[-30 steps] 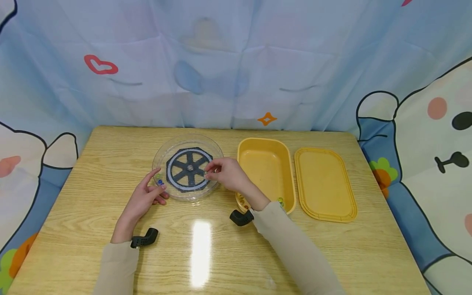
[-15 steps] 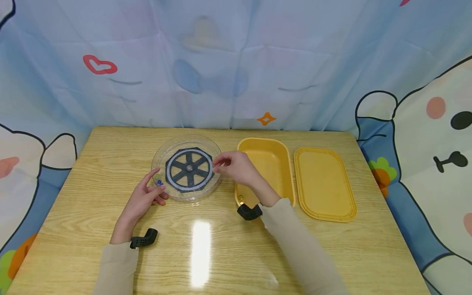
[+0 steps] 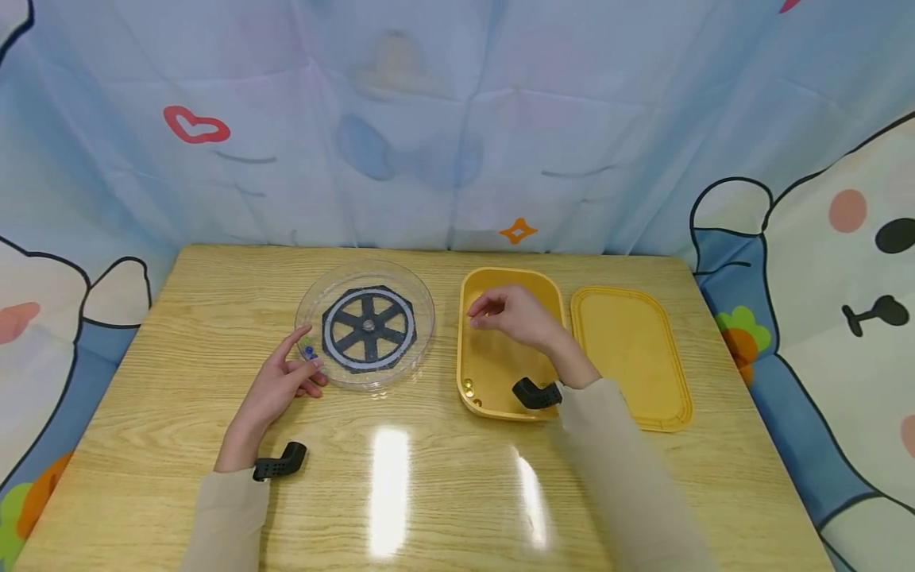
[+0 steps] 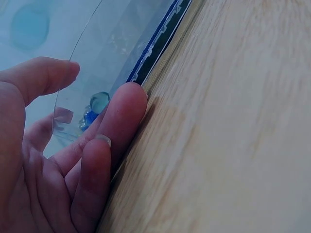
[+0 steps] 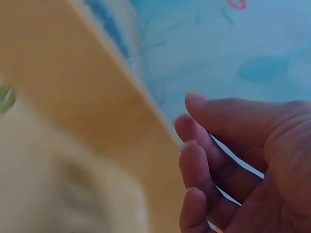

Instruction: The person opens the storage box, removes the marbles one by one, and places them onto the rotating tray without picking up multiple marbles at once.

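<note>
A round clear dish (image 3: 423, 349) sits on the table, a dark six-spoked wheel shape (image 3: 369, 326) with a pale ring showing in it. My left hand (image 3: 275, 383) holds the dish at its left rim, fingers on both sides of the wall. Several blue and clear marbles (image 3: 309, 350) lie inside near those fingers; the left wrist view shows a blue marble (image 4: 90, 118) too. Over the yellow tub (image 3: 465, 342) hovers my right hand (image 3: 525, 319), its fingers loosely bent with nothing visible between them. Gold and amber marbles (image 3: 468, 388) lie in the tub's near left corner.
A flat yellow lid (image 3: 629, 357) lies right of the tub. In the right wrist view a green marble (image 5: 6, 98) is visible in the tub. Behind the wooden table (image 3: 236, 294) hangs a printed blue curtain (image 3: 415, 127).
My right hand has moved right, from the dish's right side to over the yellow tub. The left hand and the dish have stayed in place.
</note>
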The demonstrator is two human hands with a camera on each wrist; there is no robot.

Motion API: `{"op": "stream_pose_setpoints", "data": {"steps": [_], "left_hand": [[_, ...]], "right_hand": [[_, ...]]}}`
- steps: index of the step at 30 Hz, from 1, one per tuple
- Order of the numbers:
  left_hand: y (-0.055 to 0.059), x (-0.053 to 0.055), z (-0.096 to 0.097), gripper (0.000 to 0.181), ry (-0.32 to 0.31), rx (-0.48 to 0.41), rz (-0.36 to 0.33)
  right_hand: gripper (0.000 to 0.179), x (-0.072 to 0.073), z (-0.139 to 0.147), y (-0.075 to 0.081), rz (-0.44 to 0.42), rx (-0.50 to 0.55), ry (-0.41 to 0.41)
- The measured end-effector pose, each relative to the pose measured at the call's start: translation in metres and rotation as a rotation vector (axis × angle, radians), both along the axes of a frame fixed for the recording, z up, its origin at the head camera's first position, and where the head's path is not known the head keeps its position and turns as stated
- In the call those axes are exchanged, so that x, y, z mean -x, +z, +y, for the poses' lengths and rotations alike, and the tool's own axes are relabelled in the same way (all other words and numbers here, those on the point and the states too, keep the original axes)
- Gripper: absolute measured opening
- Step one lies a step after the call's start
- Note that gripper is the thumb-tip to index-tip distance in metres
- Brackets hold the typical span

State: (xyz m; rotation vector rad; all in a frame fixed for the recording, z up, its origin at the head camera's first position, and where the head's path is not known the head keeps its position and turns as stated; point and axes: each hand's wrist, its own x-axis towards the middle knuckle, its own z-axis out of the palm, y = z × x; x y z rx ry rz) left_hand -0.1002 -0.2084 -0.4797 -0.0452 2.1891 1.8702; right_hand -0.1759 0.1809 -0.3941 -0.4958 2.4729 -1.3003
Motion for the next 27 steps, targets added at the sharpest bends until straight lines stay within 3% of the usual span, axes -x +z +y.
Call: {"op": "stream_pose_setpoints", "data": {"steps": [5, 14, 19, 27], "left_hand": [[0.0, 0.0, 0.0, 0.068, 0.004, 0.005, 0.004], [0.001, -0.001, 0.0, 0.068, 0.002, 0.008, 0.009], [-0.001, -0.001, 0.0, 0.068, 0.003, 0.017, 0.006], [0.001, -0.001, 0.002, 0.066, 0.005, 0.021, 0.009]], "right_hand": [[0.013, 0.006, 0.011, -0.011, -0.098, -0.044, 0.085], [0.016, 0.013, 0.007, -0.031, -0.341, -0.112, 0.393], [0.019, 0.011, 0.002, -0.035, -0.376, -0.19, 0.417], [0.014, 0.008, -0.008, -0.037, -0.322, -0.315, 0.398]]}}
